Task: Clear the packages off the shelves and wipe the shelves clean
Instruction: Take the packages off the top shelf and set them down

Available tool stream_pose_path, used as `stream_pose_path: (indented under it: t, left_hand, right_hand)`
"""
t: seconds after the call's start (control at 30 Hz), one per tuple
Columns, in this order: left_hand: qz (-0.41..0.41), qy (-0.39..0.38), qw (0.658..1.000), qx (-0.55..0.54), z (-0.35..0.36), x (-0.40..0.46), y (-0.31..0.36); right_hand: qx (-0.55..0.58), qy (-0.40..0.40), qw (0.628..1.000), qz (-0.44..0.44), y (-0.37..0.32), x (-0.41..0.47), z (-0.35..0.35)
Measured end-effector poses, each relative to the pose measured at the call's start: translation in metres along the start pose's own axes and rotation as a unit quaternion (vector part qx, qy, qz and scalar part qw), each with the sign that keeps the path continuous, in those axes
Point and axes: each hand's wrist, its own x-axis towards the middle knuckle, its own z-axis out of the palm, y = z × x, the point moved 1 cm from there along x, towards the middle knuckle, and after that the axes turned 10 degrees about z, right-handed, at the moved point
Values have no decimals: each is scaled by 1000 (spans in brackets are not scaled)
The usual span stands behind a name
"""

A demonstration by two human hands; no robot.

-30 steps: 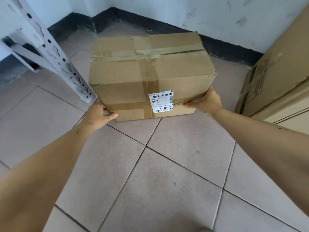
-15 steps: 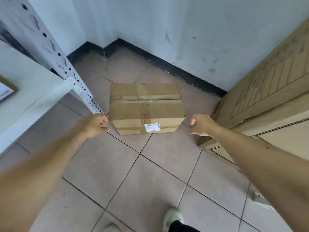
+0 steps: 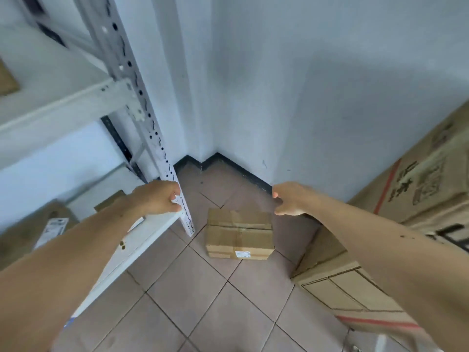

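A taped cardboard box [image 3: 239, 233] with a white label lies on the tiled floor near the room's corner, with nothing touching it. My left hand [image 3: 158, 198] hovers in front of the white shelf unit's perforated post [image 3: 162, 148], fingers loosely curled and holding nothing. My right hand [image 3: 291, 199] hangs above and to the right of the box, fingers loosely bent and empty. On the lower shelf [image 3: 142, 240] at the left lie cardboard packages [image 3: 43, 229], partly hidden by my left forearm. Another package corner [image 3: 6, 81] shows on the upper shelf.
Large stacked cardboard cartons [image 3: 411, 214] with red tape stand against the right wall. White walls with a black skirting [image 3: 243, 174] close off the corner behind the box. Bare tile floor [image 3: 203, 301] stretches toward me.
Both hands let go of the box, which now rests on the floor. I have stood up: the view rose and the hands lifted away from the box.
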Motion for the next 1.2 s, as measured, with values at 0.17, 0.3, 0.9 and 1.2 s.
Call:
stream_pose_path:
  t: [0.17,0.3,0.9,1.2]
  left_hand:
    - [13,34,999,40,-89,-91,41]
    - [8,90,994,54,-141,-169,66]
    - [-145,288,939,123,-285,-553,51]
    - [-179,372,889,196,-338,-711,9]
  right_hand:
    - [-60,38,995,-72,-25,-78,-103]
    - [-105,60,984,-134,-48,-141,-169]
    - [-143,272,883,-355,-237,-408,-348]
    - [-11,378,833,-404,-344,-517,-408]
